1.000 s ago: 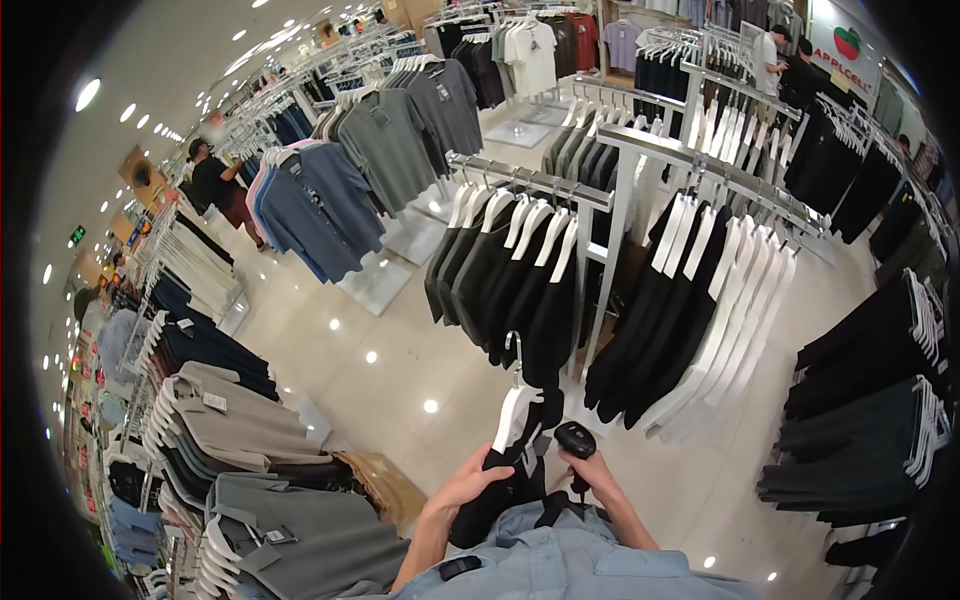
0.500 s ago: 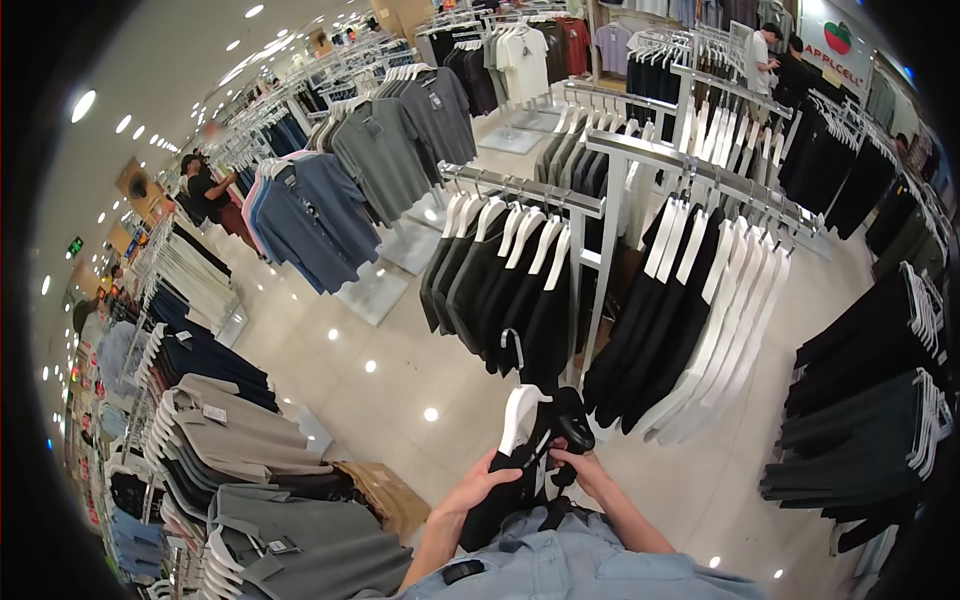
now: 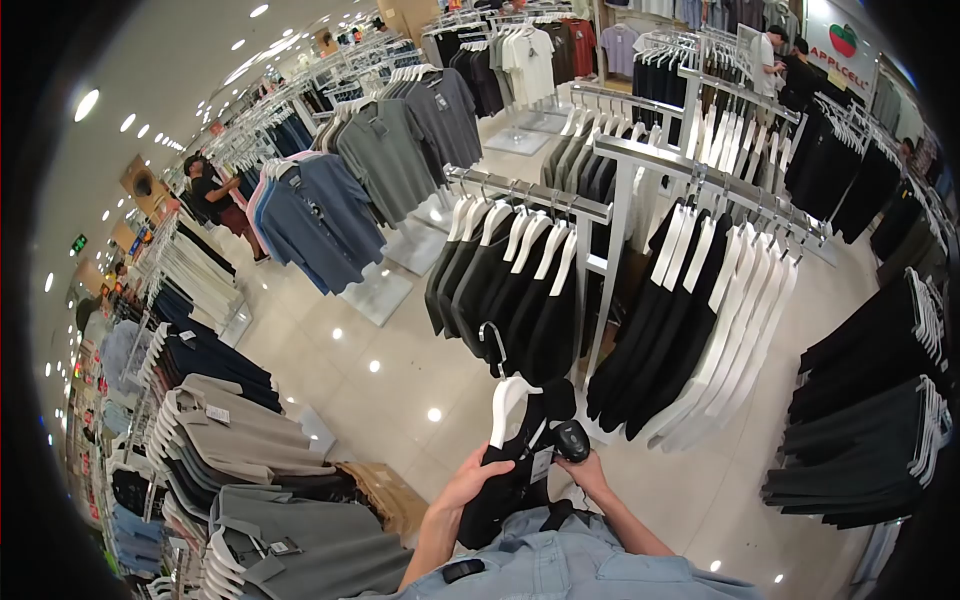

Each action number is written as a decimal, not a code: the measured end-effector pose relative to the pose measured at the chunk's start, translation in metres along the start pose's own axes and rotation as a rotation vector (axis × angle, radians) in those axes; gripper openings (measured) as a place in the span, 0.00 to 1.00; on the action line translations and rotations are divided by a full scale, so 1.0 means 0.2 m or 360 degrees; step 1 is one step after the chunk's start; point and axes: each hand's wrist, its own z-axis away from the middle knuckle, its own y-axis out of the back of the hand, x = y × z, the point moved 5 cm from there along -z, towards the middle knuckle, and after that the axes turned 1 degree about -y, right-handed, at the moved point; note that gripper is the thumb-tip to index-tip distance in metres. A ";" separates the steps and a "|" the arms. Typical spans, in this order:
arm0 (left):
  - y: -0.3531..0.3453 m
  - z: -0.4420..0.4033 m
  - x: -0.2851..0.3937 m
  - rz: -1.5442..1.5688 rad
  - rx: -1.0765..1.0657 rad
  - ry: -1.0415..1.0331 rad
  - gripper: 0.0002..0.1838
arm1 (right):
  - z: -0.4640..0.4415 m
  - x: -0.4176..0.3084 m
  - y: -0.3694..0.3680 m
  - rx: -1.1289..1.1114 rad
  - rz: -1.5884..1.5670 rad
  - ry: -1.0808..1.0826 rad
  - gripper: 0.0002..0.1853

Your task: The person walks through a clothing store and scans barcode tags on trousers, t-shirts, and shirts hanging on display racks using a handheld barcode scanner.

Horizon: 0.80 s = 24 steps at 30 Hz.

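Note:
My left hand (image 3: 474, 478) is closed on a black garment (image 3: 492, 508) close to my body, with the thumb lying over its front. The garment hangs on a white hanger (image 3: 508, 402) whose metal hook points up. A pale price tag (image 3: 541, 466) shows at the garment's right side. My right hand (image 3: 588, 472) grips a black handheld scanner (image 3: 572, 440), its rounded head raised just right of the tag. The scanner's handle is mostly hidden behind the fingers.
A metal rack (image 3: 530, 190) with black tops stands ahead. Beside it hang black and white garments (image 3: 735, 330). Grey shirts (image 3: 300, 530) are at the lower left, with a brown cardboard box (image 3: 385, 495) near them. Dark trousers (image 3: 850, 440) hang at the right. A person (image 3: 210, 195) stands far left.
The hanger has tilted and shifted a little left. My right hand has turned the scanner, so its head now faces differently, and the price tag shows more plainly.

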 end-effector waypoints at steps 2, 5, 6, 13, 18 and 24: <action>0.00 0.00 0.01 -0.0038 -0.0010 -0.0026 0.32 | -0.01 -0.02 0.01 0.0074 0.0089 0.0128 0.15; 0.00 -0.01 0.00 -0.0046 -0.0066 -0.0042 0.33 | 0.00 -0.03 -0.02 -0.0083 0.0159 0.0004 0.17; -0.01 -0.01 0.00 -0.0044 -0.0063 -0.0040 0.33 | 0.01 -0.03 -0.03 -0.0155 0.0177 -0.0021 0.18; -0.02 0.01 0.01 -0.0206 -0.0046 -0.0006 0.36 | 0.03 -0.06 0.00 -0.0358 0.0284 -0.0401 0.24; -0.01 0.01 -0.01 -0.0224 -0.0091 -0.0030 0.37 | 0.02 -0.04 0.08 -0.0432 0.0292 -0.0384 0.24; -0.03 0.02 0.01 -0.0283 -0.0151 -0.0032 0.36 | 0.13 -0.14 0.13 -0.0590 0.0512 -0.0343 0.22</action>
